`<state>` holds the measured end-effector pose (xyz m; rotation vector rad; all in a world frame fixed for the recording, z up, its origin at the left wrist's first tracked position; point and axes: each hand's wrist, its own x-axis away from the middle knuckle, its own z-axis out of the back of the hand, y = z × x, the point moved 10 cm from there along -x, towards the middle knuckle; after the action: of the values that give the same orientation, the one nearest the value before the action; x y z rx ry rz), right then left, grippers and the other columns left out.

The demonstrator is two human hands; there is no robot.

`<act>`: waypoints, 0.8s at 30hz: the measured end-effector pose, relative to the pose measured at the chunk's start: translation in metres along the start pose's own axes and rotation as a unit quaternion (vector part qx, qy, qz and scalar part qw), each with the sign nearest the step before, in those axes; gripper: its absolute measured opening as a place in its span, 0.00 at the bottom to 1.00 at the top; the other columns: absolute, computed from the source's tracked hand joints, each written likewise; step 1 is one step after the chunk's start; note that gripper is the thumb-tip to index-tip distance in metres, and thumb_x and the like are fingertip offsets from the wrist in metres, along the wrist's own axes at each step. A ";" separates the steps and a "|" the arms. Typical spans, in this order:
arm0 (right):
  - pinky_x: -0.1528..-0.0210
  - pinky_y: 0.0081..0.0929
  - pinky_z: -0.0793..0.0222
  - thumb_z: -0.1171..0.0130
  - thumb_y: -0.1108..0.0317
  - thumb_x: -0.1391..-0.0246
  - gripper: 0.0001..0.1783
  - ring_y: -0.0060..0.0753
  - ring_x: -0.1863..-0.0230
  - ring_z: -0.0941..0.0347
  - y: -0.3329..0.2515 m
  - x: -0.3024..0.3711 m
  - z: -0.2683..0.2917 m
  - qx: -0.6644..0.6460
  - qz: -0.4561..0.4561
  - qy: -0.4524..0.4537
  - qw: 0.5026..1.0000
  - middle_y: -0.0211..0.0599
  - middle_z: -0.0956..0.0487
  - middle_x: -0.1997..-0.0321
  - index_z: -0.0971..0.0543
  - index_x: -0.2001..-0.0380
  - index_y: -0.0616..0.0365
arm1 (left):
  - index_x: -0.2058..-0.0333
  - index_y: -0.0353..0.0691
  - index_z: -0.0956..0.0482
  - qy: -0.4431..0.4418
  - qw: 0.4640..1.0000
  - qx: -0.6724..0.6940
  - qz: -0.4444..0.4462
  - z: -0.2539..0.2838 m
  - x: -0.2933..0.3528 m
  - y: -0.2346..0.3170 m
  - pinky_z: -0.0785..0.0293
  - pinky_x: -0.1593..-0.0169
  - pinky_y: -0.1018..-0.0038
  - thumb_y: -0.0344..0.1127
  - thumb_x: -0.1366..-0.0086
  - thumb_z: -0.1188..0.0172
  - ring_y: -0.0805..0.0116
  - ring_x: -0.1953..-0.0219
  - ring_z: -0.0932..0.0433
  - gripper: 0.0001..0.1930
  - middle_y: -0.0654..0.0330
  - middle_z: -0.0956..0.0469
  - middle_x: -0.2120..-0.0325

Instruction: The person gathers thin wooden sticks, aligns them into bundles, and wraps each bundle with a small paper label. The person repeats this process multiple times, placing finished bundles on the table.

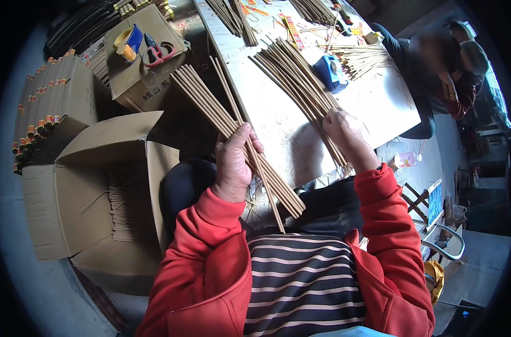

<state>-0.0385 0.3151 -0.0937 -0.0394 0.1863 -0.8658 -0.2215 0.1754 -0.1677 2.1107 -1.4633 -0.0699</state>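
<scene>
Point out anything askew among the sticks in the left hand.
One brown stick looks askew: below the left hand, its end splays away from the bundle and sits lower in view than the others' ends.

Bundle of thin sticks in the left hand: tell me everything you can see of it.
The bundle of thin sticks is a handful of slim, straight, light-brown rods, wooden-looking, matt and plain, with blunt ends. The left hand grips it around the middle, thumb on top. It slants from upper left to lower right, its lower ends in front of the dark trousers. Most rods lie nearly parallel; one or two cross them more steeply, splaying at both ends. The exact count is unclear.
</scene>
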 end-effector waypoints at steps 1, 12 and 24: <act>0.63 0.38 0.31 0.48 0.70 0.53 0.07 0.49 0.68 0.28 -0.004 0.000 0.003 0.000 0.009 0.006 1.000 0.47 0.25 0.75 0.27 0.78 0.63 | 0.70 0.41 0.27 0.003 1.000 -0.003 0.000 0.001 0.000 0.000 0.29 0.73 0.74 0.31 0.42 0.40 0.72 0.79 0.30 0.05 0.62 0.28 0.79; 0.69 0.32 0.32 0.45 0.64 0.54 0.11 0.35 0.76 0.26 0.004 0.003 0.011 -0.119 -0.129 -0.095 0.980 0.44 0.24 0.78 0.23 0.73 0.63 | 0.70 0.40 0.28 0.012 1.000 0.000 0.001 0.004 0.006 0.006 0.29 0.74 0.74 0.32 0.42 0.40 0.71 0.79 0.30 0.05 0.62 0.29 0.79; 0.74 0.16 0.36 0.42 0.69 0.47 0.09 0.15 0.77 0.34 -0.116 0.044 0.020 -0.366 -0.109 -0.163 0.910 0.27 0.27 0.78 0.25 0.70 0.65 | 0.68 0.40 0.29 0.012 1.000 0.018 -0.004 0.015 0.017 0.018 0.29 0.76 0.74 0.32 0.42 0.39 0.70 0.81 0.29 0.07 0.61 0.29 0.81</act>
<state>-0.0945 0.2058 -0.0676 -0.9196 0.1865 -0.9568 -0.2356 0.1495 -0.1674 2.1386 -1.4515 -0.0205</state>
